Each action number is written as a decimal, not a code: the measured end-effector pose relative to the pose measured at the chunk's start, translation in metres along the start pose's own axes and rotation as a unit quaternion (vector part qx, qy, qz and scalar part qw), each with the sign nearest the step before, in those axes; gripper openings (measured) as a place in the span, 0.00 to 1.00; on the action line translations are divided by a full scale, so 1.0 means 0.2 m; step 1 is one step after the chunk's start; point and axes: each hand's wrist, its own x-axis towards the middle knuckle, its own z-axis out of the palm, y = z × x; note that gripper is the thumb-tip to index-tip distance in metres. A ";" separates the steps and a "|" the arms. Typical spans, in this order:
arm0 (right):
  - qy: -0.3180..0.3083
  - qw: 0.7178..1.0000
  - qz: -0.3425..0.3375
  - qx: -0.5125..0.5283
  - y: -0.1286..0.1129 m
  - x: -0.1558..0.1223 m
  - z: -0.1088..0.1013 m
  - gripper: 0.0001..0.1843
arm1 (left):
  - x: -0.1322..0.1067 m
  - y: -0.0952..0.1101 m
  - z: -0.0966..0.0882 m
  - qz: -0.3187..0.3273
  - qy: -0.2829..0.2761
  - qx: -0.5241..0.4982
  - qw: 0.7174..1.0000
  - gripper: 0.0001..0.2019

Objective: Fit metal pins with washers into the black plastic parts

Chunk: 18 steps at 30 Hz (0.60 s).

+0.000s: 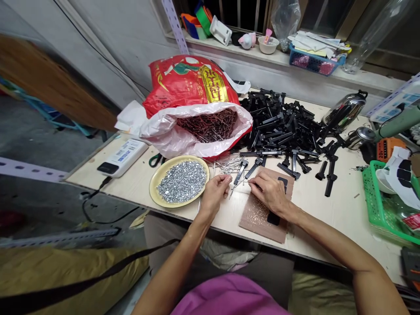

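Observation:
My right hand (269, 192) pinches a thin metal rod (243, 181), which points left toward my other hand. My left hand (216, 192) is closed, thumb against fingers; whatever sits in the pinch is too small to make out. Beside it on the left stands a yellow bowl (152, 192) full of small silvery metal pieces. Loose thin metal rods (226, 164) lie just beyond the hands, near a black plastic T-shaped part (241, 171). Under my right hand is a brown board (259, 223) with black pads and pale crumbs on it.
A red sack (183, 83) of dark rods lies open behind the bowl. A heap of black plastic parts (282, 118) fills the back. A white power bank (126, 155) is at left, a green basket (370, 188) and a shiny metal flask (344, 109) at right.

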 end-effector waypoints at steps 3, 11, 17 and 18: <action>-0.001 1.000 0.004 -0.005 -0.02 -0.01 0.00 0.13 | -0.03 0.06 0.04 -0.048 -0.025 -0.106 0.993 0.22; 0.009 0.999 0.039 -0.033 -0.04 -0.02 0.02 0.14 | -0.07 0.08 0.09 -0.056 -0.030 -0.186 0.981 0.20; 0.011 0.999 0.033 -0.038 -0.04 -0.03 0.01 0.15 | -0.07 0.06 0.11 -0.040 -0.028 -0.188 0.981 0.20; 0.013 0.999 0.036 -0.039 -0.04 -0.03 0.01 0.15 | -0.07 0.06 0.11 -0.038 -0.027 -0.191 0.981 0.20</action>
